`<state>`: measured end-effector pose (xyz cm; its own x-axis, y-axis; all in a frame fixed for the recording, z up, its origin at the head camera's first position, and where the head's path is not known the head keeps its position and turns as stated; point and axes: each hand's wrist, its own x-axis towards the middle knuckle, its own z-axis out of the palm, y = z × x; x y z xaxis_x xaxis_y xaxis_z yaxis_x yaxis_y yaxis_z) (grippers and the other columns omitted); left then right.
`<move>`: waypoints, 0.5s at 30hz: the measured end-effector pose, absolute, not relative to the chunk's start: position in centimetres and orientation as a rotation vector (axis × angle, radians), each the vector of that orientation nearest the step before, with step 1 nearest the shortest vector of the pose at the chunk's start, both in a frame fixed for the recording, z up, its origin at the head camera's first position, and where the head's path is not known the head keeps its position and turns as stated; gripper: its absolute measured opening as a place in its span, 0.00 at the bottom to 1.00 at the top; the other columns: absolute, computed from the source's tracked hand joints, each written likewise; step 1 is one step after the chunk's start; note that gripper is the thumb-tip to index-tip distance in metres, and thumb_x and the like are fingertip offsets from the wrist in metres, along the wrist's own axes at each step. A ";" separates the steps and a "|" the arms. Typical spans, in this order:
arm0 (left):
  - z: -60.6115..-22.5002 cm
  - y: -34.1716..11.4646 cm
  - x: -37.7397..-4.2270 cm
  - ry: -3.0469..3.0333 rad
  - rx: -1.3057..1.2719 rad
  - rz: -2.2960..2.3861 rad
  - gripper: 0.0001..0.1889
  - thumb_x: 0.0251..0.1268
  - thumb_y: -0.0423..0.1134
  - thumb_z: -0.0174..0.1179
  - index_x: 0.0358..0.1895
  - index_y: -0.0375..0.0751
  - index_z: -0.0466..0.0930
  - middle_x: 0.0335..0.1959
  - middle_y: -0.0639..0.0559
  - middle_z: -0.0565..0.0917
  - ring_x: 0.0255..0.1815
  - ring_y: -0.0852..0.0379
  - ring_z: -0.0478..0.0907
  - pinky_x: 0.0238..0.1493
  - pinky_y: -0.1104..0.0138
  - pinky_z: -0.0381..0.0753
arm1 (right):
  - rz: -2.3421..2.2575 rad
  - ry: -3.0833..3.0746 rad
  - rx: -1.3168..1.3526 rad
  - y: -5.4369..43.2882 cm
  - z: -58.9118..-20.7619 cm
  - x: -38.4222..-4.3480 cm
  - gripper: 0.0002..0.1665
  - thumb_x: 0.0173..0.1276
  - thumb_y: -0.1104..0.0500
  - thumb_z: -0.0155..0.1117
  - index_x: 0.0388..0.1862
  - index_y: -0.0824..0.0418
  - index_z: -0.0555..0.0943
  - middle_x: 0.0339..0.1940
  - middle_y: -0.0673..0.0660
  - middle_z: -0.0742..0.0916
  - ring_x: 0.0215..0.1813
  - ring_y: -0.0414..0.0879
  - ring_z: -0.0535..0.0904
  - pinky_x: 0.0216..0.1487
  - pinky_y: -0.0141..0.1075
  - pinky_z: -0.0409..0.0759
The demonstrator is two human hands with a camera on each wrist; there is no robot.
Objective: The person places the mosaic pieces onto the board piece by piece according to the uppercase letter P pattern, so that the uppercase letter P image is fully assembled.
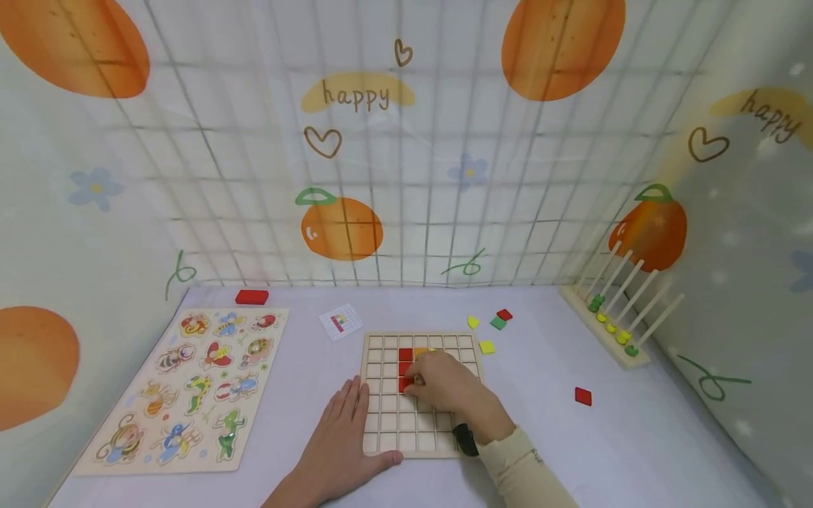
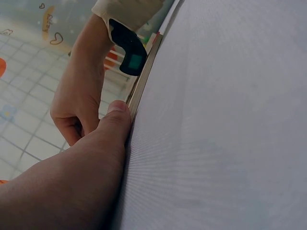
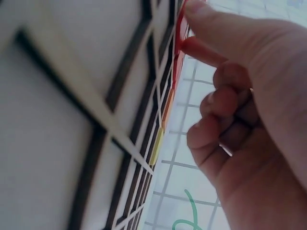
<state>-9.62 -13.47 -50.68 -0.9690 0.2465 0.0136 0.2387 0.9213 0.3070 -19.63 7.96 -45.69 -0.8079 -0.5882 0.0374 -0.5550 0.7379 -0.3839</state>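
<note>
A wooden grid board (image 1: 384, 427) lies on the table in front of me. My left hand (image 1: 339, 441) rests against its left side with straight fingers, its thumb along the front edge. Over the middle of the board, my right hand (image 1: 447, 384) pinches a red square tile (image 1: 403, 385) between thumb and forefinger, low at the grid cells. Two more red tiles (image 1: 406, 355) sit in the same column above it. Beside the topmost is an orange tile (image 1: 420, 351); in the right wrist view a yellow tile (image 3: 157, 146) follows. The hand covers part of the board.
A small pattern card (image 1: 341, 322) lies behind the board. Loose yellow (image 1: 487, 347), green (image 1: 498, 323) and red tiles (image 1: 583, 396) lie to the right. An insect puzzle board (image 1: 184, 388) is at left, a red block (image 1: 252, 297) behind it. A peg rack (image 1: 610, 331) stands far right.
</note>
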 end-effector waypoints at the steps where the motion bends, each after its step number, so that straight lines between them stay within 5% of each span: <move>1: -50.7 -13.5 -9.6 3.062 0.387 0.483 0.68 0.49 0.88 0.48 0.82 0.36 0.50 0.85 0.40 0.48 0.86 0.43 0.45 0.83 0.48 0.53 | -0.601 2.843 -0.944 8.1 -45.6 -19.7 0.10 0.65 0.50 0.76 0.41 0.52 0.91 0.33 0.42 0.87 0.35 0.35 0.75 0.44 0.31 0.80; 15: -50.7 -13.4 -9.6 3.053 0.370 0.492 0.69 0.48 0.88 0.49 0.82 0.36 0.50 0.85 0.40 0.48 0.86 0.43 0.45 0.83 0.48 0.52 | -0.999 2.726 -0.568 16.2 -43.8 -20.9 0.19 0.62 0.57 0.78 0.51 0.60 0.89 0.22 0.48 0.70 0.26 0.40 0.65 0.27 0.29 0.64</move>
